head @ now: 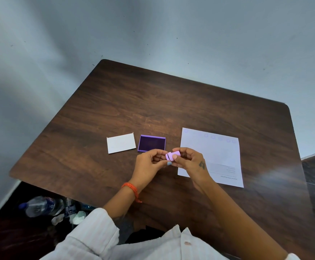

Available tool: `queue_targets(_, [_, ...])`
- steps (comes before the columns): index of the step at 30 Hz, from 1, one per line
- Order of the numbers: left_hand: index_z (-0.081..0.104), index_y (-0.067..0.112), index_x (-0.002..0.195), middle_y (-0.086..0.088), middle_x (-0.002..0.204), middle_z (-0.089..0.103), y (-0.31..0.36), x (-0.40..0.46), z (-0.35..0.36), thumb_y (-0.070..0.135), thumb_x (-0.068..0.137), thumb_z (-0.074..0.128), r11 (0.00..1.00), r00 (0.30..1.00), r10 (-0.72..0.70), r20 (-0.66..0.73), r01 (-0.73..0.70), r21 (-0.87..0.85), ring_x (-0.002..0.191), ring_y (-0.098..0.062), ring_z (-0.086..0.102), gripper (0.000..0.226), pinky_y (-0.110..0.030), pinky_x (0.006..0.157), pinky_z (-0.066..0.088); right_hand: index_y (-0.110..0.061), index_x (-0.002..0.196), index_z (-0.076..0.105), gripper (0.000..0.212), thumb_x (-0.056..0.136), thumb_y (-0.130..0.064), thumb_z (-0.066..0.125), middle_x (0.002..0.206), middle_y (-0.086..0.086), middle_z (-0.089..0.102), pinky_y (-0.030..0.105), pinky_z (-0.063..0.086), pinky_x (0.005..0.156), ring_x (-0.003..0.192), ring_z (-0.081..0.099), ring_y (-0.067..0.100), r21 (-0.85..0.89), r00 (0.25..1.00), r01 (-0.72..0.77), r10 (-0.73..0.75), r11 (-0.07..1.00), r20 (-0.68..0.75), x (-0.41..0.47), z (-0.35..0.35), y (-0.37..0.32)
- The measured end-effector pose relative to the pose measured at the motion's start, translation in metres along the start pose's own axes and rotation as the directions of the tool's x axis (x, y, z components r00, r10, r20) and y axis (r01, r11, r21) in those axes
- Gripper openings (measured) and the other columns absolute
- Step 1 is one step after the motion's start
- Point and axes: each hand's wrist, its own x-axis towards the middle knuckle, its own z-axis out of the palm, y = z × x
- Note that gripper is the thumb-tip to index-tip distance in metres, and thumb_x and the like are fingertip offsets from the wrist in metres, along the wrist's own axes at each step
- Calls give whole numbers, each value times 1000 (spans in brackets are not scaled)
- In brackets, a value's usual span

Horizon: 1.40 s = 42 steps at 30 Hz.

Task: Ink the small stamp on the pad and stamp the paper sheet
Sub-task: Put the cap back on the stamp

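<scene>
Both hands meet over the middle of the surface, near its front edge. Right hand point(187, 160) closed round the body of the stamp point(173, 155), thumb and fingers curled on it. Left hand point(149, 162) pinching the stamp's left end, where a dark slit separates what looks like a cap from the body. Probably uncapping, or seating the cap; cannot tell which.

Pad point(151, 143) lying open just beyond the hands, dark purple face bare, with its lid point(121, 143) set flat beside it toward the left edge. Sheet point(212, 156) flat toward the right edge, partly under the right hand, a row of faint round marks along its far edge.

To do this step well:
- Keep the body still in the right hand and pull the cap straight along the axis; avoid twisting.
- Keep fingertips off the stamp face to avoid smudged ink.
- Park the cap on bare wood, away from the sheet.
- Then press the face flat onto the pad, lightly and without rocking, for even ink.
</scene>
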Motion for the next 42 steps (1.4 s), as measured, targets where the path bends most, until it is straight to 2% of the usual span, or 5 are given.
queue_targets(5, [68,22,99,3,93,72,2,0,-4,17,73,75,998,1000,4,26,-3,-70,86,-7,67,27,-12,75,53,-15,101,65,23,79,-18,69,100,7,70,25,55,80,89,67,19,-103,999,25,-20,994,49,3,-5,-1])
queue_targets(11, [69,26,95,7,88,71,5,1,-1,16,72,75,991,999,-41,23,43,-124,84,-5,68,25,-9,70,52,-21,91,67,14,78,-23,70,86,-2,69,7,51,64,79,67,11,-134,995,53,-41,990,91,4,-11,-6])
queue_targets(21, [70,26,95,12,86,70,4,5,1,17,73,75,995,999,-15,45,19,-98,83,3,65,25,-6,72,50,-20,86,64,23,79,-42,63,85,4,71,17,57,64,69,71,13,-143,993,-92,101,985,54,7,-10,-3])
queue_targets(26, [69,29,93,12,86,70,3,6,2,16,72,75,994,998,-29,48,33,-103,83,2,66,25,-6,71,50,-18,100,61,22,80,-18,68,103,9,67,25,58,73,88,68,21,-57,995,-59,64,997,80,9,-13,-3])
queue_targets(42, [67,26,92,10,87,69,-2,7,6,17,71,76,998,998,-28,60,31,-47,82,3,66,24,-7,69,51,-10,100,65,25,77,-20,71,98,11,70,19,56,67,82,68,20,-131,996,-63,71,989,58,10,-12,0])
